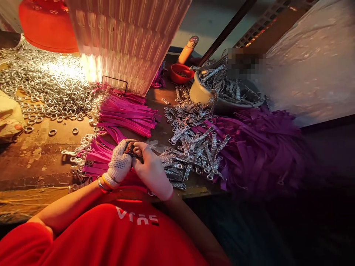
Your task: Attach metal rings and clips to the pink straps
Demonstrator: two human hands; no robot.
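Note:
My left hand (119, 164), in a white dotted glove with dark, worn fingertips, is closed in a pinch over the table's front edge. Against it, my right hand (154, 171) in a white glove is also closed, thumb and fingers bent inward. Between the fingertips shows a small metal ring (137, 150); whatever else they grip is hidden. Magenta straps (97, 155) with metal rings at their left ends lie beside and behind my left hand. Close to my right hand is a heap of twisted silver metal links (194, 147) with an eye at each end.
Loose metal rings (55, 88) cover the back left under a bright lamp. A ribbed translucent sheet (124, 37) stands behind more magenta straps (127, 114). At the back are a red bowl (181, 74) and a link-filled tub (199, 92). Purple straps (257, 151) pile up at right.

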